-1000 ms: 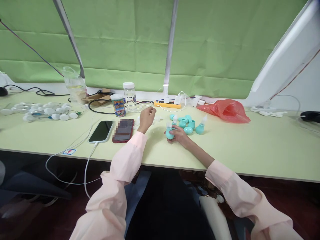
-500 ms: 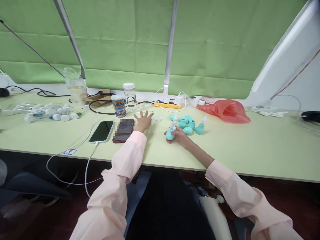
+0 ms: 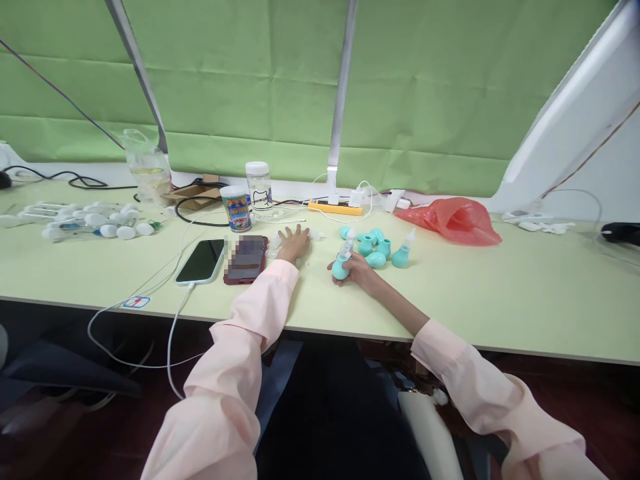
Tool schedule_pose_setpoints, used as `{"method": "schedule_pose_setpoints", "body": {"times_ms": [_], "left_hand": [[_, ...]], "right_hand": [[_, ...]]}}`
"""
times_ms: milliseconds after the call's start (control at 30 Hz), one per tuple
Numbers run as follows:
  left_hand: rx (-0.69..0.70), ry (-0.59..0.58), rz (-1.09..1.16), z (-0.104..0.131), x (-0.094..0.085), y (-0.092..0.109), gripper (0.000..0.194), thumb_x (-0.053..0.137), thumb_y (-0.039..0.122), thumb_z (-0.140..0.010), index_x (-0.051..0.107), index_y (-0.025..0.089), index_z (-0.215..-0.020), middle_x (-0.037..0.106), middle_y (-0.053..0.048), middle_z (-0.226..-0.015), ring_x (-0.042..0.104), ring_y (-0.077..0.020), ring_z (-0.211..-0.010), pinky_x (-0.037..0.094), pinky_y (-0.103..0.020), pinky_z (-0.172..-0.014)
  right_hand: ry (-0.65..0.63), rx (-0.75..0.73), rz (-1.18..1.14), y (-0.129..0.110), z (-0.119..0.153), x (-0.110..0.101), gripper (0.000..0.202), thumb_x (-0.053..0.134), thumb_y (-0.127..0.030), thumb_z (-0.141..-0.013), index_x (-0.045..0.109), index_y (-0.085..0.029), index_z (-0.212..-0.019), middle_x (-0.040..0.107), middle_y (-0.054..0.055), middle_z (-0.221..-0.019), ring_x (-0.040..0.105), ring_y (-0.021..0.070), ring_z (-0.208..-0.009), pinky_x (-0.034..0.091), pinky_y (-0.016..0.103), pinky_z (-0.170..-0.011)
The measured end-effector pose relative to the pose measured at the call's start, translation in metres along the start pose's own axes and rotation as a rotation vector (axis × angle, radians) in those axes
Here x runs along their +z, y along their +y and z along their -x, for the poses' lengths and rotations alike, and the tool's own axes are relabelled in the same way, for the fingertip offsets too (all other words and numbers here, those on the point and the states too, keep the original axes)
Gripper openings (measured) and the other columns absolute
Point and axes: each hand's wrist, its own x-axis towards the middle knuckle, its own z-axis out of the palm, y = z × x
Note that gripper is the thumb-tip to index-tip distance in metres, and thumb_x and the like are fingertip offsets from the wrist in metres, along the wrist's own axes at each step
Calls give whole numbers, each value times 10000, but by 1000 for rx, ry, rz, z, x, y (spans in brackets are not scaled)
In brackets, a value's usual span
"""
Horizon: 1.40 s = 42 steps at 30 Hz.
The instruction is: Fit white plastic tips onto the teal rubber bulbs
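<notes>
Upright in my right hand [image 3: 359, 272] is a turquoise nasal aspirator, a round bulb [image 3: 341, 269] topped by a clear tip. My left hand [image 3: 295, 245] lies palm down with its fingers apart over a pile of small clear plastic pieces [image 3: 273, 248]; part of the pile is hidden under it. Just beyond my right hand are several loose turquoise bulbs [image 3: 365, 245], some with their round necks showing. To their right stands another aspirator [image 3: 401, 255] with a clear tip on it.
Left of my left hand lie a dark red phone [image 3: 245, 259] and a white-edged phone [image 3: 201, 261] on a cable. Behind are a patterned cup [image 3: 236, 209], a clear jar [image 3: 259, 192] and a yellow power strip [image 3: 335, 209]. A red plastic bag [image 3: 450, 221] sits right.
My left hand has moved a little right over the clear pieces, uncovering more of them on its left. My right hand with the aspirator stays in place.
</notes>
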Motion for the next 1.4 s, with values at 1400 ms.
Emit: {"method": "schedule_pose_setpoints", "body": {"times_ms": [1400], "left_hand": [[48,36,1933,32,-42,57,274,723,220,-487,649,102,-722,627,-71,-787,589,-156,-714,451,-379,-769]], "right_hand": [[205,-150,135,6,-1,4,153,419,-338,-707,349,-207,-747,504,-51,-496,459,98,-365,310,198,-332]]}}
